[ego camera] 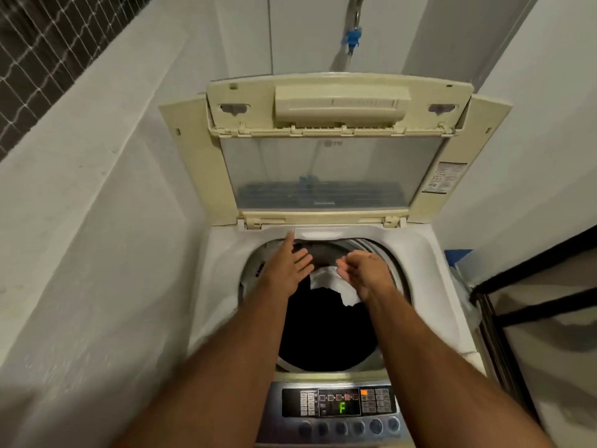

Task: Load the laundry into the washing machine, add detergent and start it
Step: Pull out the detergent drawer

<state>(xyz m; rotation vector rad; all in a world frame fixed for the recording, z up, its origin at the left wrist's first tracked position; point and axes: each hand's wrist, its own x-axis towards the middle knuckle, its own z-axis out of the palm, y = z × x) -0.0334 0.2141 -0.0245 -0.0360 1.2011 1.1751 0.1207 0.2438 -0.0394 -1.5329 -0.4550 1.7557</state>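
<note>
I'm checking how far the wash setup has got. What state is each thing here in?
Cream top-loading washing machine lid: raised, folded upright.
Round metal drum: loaded with dark and white laundry.
Grey control panel display: lit, green F.
Left hand: open, fingers straight above the drum's far edge.
Right hand: loosely curled, holding nothing visible.

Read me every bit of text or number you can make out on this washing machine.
"F" in green on the control panel display.
Logo seen through the raised lid's window: mirrored and faint, unreadable.
Sticker on the lid's right frame: too small to read.
Button labels around the display: too blurred to read.
</note>
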